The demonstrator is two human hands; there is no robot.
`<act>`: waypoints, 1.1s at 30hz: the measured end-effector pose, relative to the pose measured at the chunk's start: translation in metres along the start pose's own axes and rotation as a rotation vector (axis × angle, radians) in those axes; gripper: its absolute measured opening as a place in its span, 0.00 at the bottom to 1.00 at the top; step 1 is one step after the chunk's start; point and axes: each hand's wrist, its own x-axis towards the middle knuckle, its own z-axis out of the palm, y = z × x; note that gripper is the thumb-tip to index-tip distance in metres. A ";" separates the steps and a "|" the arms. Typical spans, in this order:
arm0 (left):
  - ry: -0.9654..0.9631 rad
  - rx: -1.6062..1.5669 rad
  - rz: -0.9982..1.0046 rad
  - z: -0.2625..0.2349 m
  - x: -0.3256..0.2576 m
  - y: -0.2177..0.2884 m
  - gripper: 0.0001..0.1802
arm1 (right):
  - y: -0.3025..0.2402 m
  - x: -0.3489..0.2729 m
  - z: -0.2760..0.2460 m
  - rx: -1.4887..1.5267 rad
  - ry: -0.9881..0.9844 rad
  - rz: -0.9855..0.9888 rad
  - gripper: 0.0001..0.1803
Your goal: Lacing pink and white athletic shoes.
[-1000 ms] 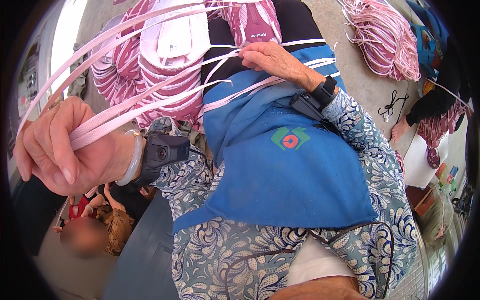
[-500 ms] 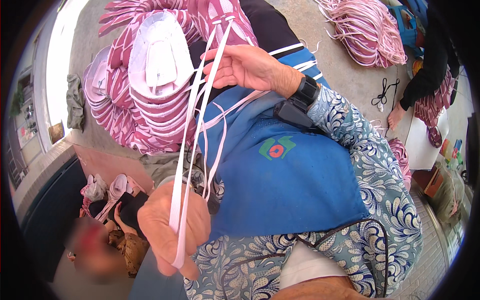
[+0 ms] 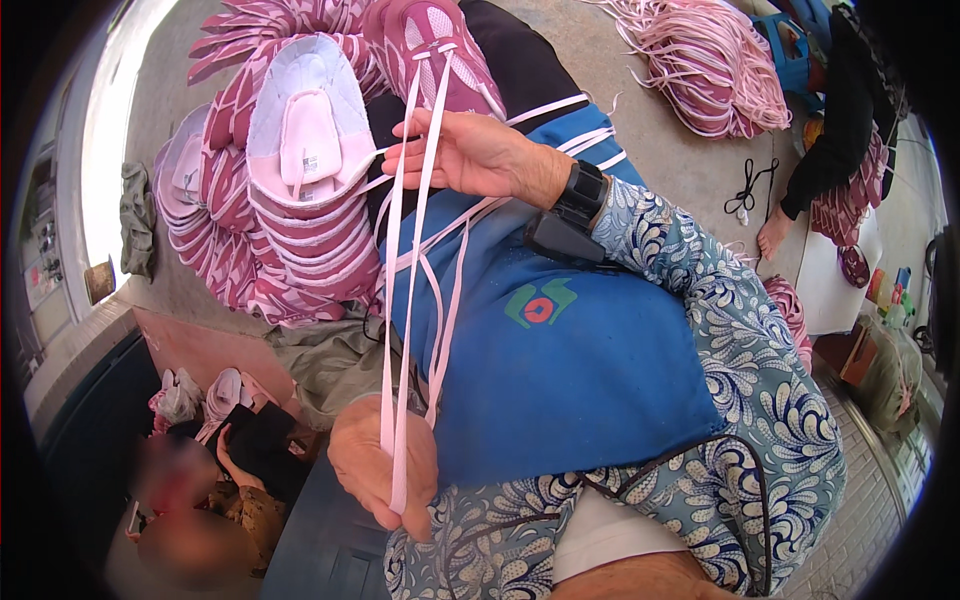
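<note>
One illegible label; taut pink lace

left hand: swung from 9 o'clock to 7, lace now looped over curled fingers | lace: earlier arc past 11 o'clock gone, two straight strands now running 12 to 7 | right hand, 12 o'clock: palm-down pinch released, palm turned up, fingers extended behind strands
</note>
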 end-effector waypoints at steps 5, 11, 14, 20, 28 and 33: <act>0.048 0.159 -0.003 -0.007 -0.009 0.011 0.16 | -0.021 -0.003 -0.007 0.149 -0.190 -0.093 0.14; 1.423 0.994 0.452 0.060 -0.083 0.068 0.22 | -0.057 -0.020 -0.073 -0.064 0.145 -0.176 0.10; 1.592 0.714 0.845 0.073 -0.146 0.108 0.16 | -0.072 -0.031 -0.115 0.025 0.314 -0.233 0.08; 1.962 0.852 1.138 0.129 -0.185 0.181 0.09 | -0.116 -0.034 -0.201 0.277 0.138 -0.340 0.05; 2.547 1.266 1.361 0.186 -0.153 0.211 0.13 | -0.165 -0.060 -0.243 0.341 0.297 -0.472 0.02; 2.305 1.396 1.031 0.183 -0.161 0.228 0.15 | -0.147 -0.021 -0.246 -0.175 0.864 -0.753 0.04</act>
